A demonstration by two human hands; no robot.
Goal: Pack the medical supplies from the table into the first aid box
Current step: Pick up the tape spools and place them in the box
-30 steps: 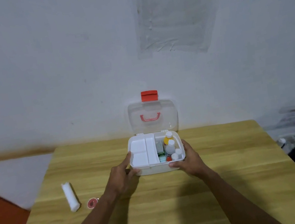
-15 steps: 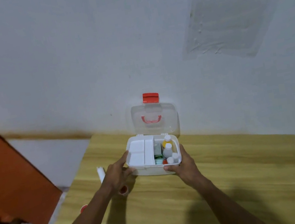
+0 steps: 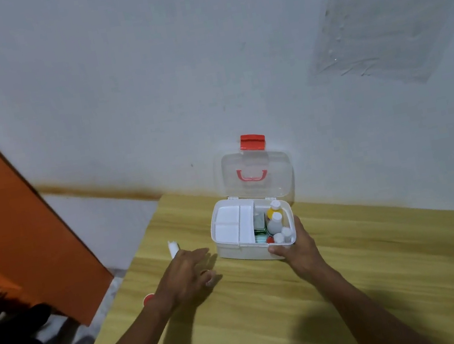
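Note:
The white first aid box (image 3: 242,252) stands open on the wooden table (image 3: 388,280), its clear lid (image 3: 256,177) with a red latch leaning against the wall. A white tray fills its left half; small bottles (image 3: 275,219) and packets sit in the right half. My right hand (image 3: 298,247) grips the box's front right corner. My left hand (image 3: 187,271) hovers flat, fingers spread, over the table left of the box. It covers most of a white bandage roll (image 3: 172,247) and a red-cored tape roll (image 3: 210,276). A second tape roll (image 3: 148,299) peeks out beside my left wrist.
An orange door or panel (image 3: 13,231) stands to the left, beyond the table's left edge. The grey wall rises directly behind the box. Bare wood stretches across the right and near parts of the table.
My left hand has let go of the box's left side and moved left and down over the supplies. The view has swung left, and my right hand stays on the box.

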